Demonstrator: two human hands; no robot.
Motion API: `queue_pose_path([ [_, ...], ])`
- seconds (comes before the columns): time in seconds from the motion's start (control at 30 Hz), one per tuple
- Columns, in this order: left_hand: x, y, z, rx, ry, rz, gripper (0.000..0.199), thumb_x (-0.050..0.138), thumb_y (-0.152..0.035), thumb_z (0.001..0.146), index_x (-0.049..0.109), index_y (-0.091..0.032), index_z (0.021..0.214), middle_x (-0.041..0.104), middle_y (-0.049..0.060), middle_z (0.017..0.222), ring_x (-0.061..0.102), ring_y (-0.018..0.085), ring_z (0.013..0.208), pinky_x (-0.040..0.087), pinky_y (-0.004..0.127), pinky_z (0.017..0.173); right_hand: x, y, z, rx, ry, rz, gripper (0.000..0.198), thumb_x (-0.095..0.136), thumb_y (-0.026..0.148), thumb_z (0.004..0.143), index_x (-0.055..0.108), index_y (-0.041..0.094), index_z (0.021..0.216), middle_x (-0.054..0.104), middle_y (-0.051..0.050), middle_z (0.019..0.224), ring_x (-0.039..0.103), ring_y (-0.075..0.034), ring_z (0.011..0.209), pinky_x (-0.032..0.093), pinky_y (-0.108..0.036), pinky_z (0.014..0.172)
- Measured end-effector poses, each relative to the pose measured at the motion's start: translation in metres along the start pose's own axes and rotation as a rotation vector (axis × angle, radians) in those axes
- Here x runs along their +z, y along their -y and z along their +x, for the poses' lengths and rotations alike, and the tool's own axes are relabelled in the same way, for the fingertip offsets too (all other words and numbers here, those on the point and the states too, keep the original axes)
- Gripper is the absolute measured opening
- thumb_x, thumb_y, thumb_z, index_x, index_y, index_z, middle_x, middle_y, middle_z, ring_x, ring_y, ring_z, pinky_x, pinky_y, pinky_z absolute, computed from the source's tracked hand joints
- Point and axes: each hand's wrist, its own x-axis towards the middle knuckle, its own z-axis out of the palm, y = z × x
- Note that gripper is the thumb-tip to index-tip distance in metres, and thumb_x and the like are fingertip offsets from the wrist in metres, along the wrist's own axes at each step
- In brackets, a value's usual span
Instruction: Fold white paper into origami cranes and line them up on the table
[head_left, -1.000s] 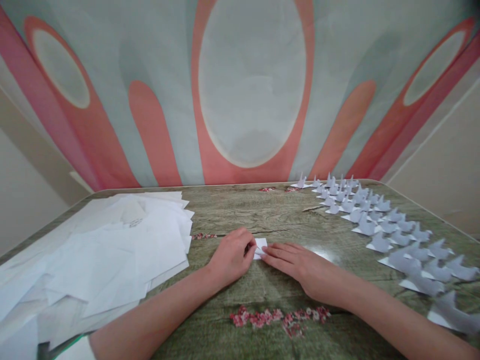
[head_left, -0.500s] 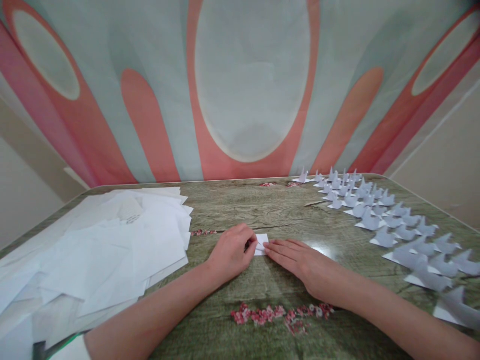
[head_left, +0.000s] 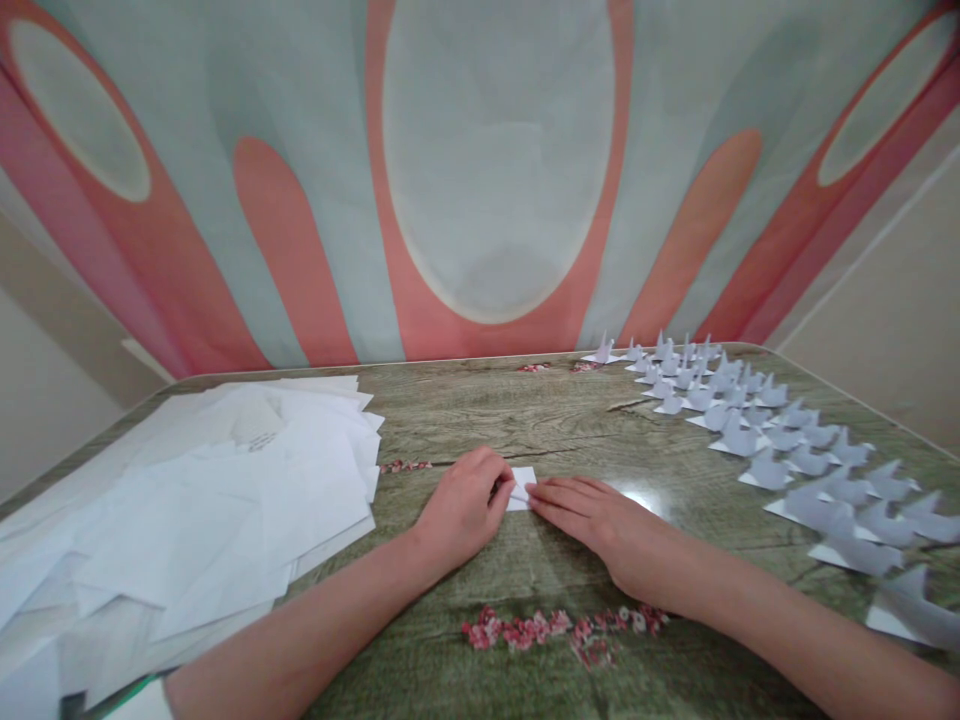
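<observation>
A small folded piece of white paper (head_left: pixel 524 477) lies on the wood-patterned table between my hands. My left hand (head_left: pixel 466 502) is curled at its left edge, with thumb and forefinger pinching the paper. From the other side, my right hand (head_left: pixel 589 515) reaches in with fingers stretched out and lying low, their tips touching the paper's right edge. The fingers of both hands hide part of the folds.
A wide, loose pile of white paper sheets (head_left: pixel 217 500) covers the table's left side. Several folded white paper birds (head_left: pixel 769 468) stand in rows along the right. Behind the wood-patterned table (head_left: pixel 435 410) rises a wall with a pink and grey pattern (head_left: pixel 499 335).
The view has shifted very slightly. Both hands and the folded paper hold nearly the same positions as before.
</observation>
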Motion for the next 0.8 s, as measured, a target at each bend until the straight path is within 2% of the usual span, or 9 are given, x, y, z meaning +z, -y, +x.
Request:
queue_pose_path([
  [0.23, -0.002, 0.000, -0.001, -0.006, 0.011, -0.005, 0.007, 0.045, -0.017, 0.084, 0.051, -0.016, 0.088, 0.055, 0.004, 0.084, 0.052, 0.017, 0.081, 0.042, 0.029, 0.073, 0.004, 0.003, -0.001, 0.019, -0.018, -0.006, 0.066, 0.037, 0.001, 0.068, 0.039, 0.014, 0.133, 0.037, -0.006, 0.140, 0.034, -0.019, 0.125, 0.027, -0.040, 0.105],
  [0.37, -0.010, 0.007, -0.005, 0.036, 0.080, -0.079, 0.008, 0.046, -0.019, 0.086, 0.053, -0.018, 0.090, 0.058, 0.004, 0.088, 0.053, 0.017, 0.084, 0.043, 0.029, 0.076, 0.006, 0.003, -0.002, 0.022, -0.034, -0.004, 0.068, 0.037, 0.000, 0.068, 0.037, 0.016, 0.134, 0.035, -0.006, 0.141, 0.033, -0.019, 0.127, 0.027, -0.040, 0.106],
  [0.5, -0.013, 0.015, -0.007, -0.004, 0.095, -0.206, 0.018, 0.051, -0.017, 0.083, 0.052, -0.019, 0.101, 0.060, 0.002, 0.091, 0.055, 0.015, 0.083, 0.043, 0.027, 0.078, 0.008, 0.000, -0.005, 0.008, -0.067, 0.027, 0.071, 0.038, -0.001, 0.066, 0.035, 0.018, 0.135, 0.036, -0.005, 0.140, 0.033, -0.018, 0.127, 0.027, -0.040, 0.106],
  [0.6, -0.014, 0.017, -0.005, 0.037, 0.115, -0.207, 0.015, 0.053, -0.017, 0.083, 0.055, -0.019, 0.097, 0.060, 0.002, 0.089, 0.054, 0.015, 0.084, 0.043, 0.026, 0.078, 0.011, -0.001, -0.006, 0.013, -0.119, 0.074, 0.071, 0.038, -0.003, 0.066, 0.037, 0.020, 0.133, 0.041, -0.005, 0.137, 0.036, -0.018, 0.125, 0.028, -0.040, 0.105],
  [0.8, -0.017, 0.012, -0.005, 0.208, 0.149, -0.011, 0.012, 0.047, -0.018, 0.086, 0.058, -0.019, 0.090, 0.059, 0.003, 0.087, 0.052, 0.016, 0.086, 0.041, 0.028, 0.078, 0.015, 0.002, 0.001, 0.173, -0.358, 0.301, 0.039, 0.040, 0.007, 0.081, 0.052, 0.021, 0.115, 0.058, -0.006, 0.113, 0.051, -0.018, 0.106, 0.040, -0.037, 0.094],
])
